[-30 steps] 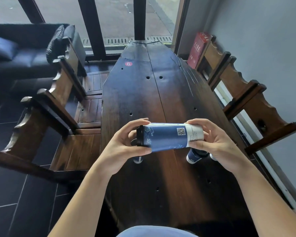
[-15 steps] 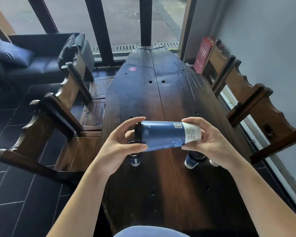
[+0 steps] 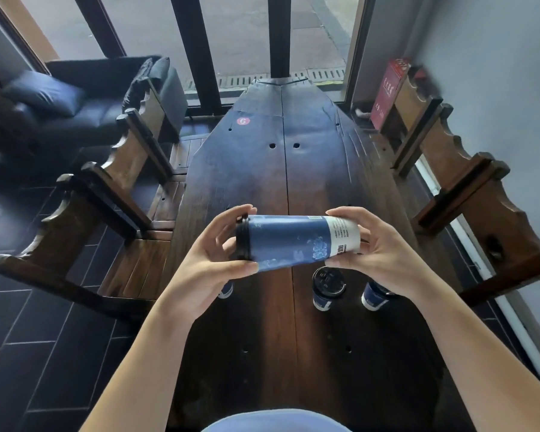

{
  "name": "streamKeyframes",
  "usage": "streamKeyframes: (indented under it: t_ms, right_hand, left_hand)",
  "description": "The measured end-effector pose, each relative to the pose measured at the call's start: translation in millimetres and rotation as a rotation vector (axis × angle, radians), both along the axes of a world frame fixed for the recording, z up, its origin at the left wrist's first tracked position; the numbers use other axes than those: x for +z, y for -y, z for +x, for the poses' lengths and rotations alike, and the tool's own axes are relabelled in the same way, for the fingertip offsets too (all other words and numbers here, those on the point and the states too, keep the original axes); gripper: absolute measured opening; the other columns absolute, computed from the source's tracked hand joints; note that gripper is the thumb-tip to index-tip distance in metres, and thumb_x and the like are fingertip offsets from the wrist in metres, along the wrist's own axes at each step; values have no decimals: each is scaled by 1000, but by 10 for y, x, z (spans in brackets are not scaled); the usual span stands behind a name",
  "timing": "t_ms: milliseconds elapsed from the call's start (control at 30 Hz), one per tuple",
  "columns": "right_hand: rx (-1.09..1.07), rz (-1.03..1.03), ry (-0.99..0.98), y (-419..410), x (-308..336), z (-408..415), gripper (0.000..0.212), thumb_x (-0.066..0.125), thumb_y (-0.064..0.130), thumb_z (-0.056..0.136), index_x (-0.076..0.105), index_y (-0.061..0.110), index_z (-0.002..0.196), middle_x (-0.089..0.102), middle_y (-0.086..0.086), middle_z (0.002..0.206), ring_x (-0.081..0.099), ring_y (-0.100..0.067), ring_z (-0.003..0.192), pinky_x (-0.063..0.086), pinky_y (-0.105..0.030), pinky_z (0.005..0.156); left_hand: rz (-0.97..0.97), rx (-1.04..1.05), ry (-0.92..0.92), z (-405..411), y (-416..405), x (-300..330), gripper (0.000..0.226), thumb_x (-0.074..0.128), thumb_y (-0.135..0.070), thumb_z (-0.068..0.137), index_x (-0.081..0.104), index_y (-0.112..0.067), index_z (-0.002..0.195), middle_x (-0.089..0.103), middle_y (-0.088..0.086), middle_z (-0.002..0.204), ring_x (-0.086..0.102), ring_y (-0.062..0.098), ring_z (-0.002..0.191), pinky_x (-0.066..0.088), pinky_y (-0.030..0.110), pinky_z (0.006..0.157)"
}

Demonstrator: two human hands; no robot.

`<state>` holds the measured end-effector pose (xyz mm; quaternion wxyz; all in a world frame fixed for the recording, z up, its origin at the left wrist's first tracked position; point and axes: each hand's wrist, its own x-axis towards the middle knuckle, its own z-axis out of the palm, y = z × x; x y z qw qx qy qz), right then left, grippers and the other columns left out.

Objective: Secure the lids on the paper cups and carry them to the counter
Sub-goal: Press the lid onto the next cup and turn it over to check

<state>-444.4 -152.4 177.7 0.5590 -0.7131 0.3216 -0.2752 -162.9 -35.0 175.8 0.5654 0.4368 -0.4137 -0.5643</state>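
Both hands grasp one blue paper cup [image 3: 293, 241], held sideways in the air above the dark wooden table [image 3: 247, 169]. Left hand [image 3: 206, 263] curls round the black lid [image 3: 242, 241] end, thumb under, fingers over the rim; right hand [image 3: 378, 254] pinches the white base end.

Below the grip: a lidded cup [image 3: 326, 288] stands just under the right hand, another cup [image 3: 374, 299] beside it w/ its top hidden by the wrist, a third cup [image 3: 225, 289] mostly hidden under the left palm.

Risks, as I judge it – if the lid isn't fully seated, holding the cup sideways could let contents leak at the rim; squeezing the paper wall could pop the lid off. Lowering blind could knock the cups underneath.

Room: table beyond the grip is bare – plenty of space. Wooden chairs [image 3: 116, 188] flank both long edges, so sideways clearance is tight.
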Motion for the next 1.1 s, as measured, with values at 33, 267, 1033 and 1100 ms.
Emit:
streamKeyframes:
  t_ms: [33,267,1033,1100]
  right_hand:
    - [5,2,0,16,-7,-12,74,91,25,68,59,31,134,64,1,119,66,-24,115,62,-44,91]
    - [7,26,58,97,-40,-19,79,92,22,67,57,33,137,66,-1,120,68,-25,110,59,-50,97]
    - [25,67,92,-44,-25,489,78,90,9,67,57,19,136,69,4,111,68,-17,103,59,-46,95]
    - [21,74,114,-40,-27,503,85,91,6,65,54,22,140,68,5,117,68,-18,108,57,-44,96]
  left_hand:
    - [2,10,-9,-20,0,0,77,83,-4,67,63,-29,137,58,7,147,62,28,128,55,46,102]
    - [76,33,-35,-91,67,-15,79,83,-12,70,57,-30,142,60,7,138,64,36,126,53,67,98]
    - [-34,5,28,495,-49,34,80,85,2,62,65,-28,134,57,16,144,63,31,120,50,70,100]
    - [-21,13,-24,522,-38,31,81,84,4,63,64,-26,136,60,12,137,65,30,118,55,67,92]
